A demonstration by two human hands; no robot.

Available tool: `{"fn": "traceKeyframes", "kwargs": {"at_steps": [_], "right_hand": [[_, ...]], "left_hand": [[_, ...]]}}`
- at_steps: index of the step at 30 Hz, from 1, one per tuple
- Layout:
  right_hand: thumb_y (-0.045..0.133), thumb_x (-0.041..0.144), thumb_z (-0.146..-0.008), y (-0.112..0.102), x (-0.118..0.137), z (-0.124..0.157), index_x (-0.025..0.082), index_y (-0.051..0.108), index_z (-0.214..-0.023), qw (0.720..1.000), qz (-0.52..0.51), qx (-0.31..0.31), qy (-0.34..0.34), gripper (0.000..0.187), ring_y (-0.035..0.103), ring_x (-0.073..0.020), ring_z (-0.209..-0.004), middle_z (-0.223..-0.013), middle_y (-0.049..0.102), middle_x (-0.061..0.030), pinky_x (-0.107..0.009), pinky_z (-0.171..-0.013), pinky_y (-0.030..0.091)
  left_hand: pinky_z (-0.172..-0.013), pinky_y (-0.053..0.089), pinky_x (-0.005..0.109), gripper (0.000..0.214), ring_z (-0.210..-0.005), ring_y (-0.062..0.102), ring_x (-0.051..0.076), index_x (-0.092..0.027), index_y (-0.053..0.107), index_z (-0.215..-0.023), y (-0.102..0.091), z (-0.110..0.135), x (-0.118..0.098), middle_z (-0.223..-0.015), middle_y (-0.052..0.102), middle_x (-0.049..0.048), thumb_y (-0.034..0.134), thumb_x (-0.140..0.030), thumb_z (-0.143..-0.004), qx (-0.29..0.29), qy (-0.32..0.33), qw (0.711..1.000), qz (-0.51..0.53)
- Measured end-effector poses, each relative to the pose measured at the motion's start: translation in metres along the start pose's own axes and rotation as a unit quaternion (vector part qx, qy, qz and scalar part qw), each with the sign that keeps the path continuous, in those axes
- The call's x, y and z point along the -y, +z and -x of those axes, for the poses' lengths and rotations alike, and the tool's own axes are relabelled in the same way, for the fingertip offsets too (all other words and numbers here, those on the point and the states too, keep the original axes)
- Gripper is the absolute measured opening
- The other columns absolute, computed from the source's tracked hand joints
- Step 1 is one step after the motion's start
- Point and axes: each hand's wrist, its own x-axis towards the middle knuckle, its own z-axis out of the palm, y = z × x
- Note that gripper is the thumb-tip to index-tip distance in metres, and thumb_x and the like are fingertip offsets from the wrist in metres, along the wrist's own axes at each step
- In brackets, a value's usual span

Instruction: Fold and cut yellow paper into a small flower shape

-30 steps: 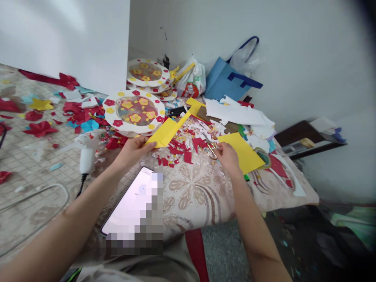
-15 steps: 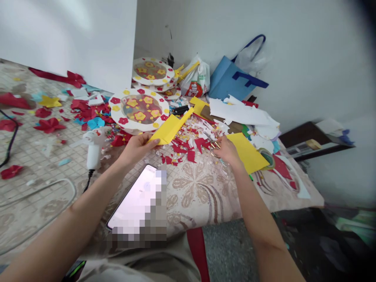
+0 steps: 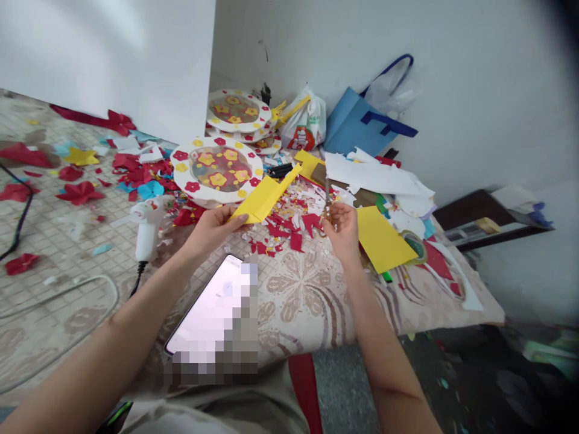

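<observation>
between held paper [image 3: 261, 200] and scissors [image 3: 327, 194], open gap

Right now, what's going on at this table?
A person is at a papercraft table. The left hand pinches a piece of yellow paper; the right hand holds scissors, apart from that piece. Red and white scraps litter the surface between the hands. A larger yellow sheet lies beside the right hand, a lit phone between the forearms.
</observation>
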Motion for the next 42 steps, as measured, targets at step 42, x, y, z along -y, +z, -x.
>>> {"fn": "traceKeyframes", "kwargs": {"at_steps": [42], "right_hand": [[0.07, 0.042, -0.07, 0.075, 0.075, 0.041, 0.021, 0.062, -0.091, 0.916, -0.318, 0.194, 0.15, 0.03, 0.061, -0.0177, -0.078, -0.087, 0.066, -0.0019, -0.031, -0.073, 0.05]], "left_hand": [[-0.053, 0.044, 0.02, 0.031, -0.057, 0.057, 0.01, -0.014, 0.057, -0.07, 0.01, 0.009, -0.002, -0.063, 0.063, 0.0005, 0.068, -0.043, -0.076, 0.074, 0.047, 0.993, -0.075]]}}
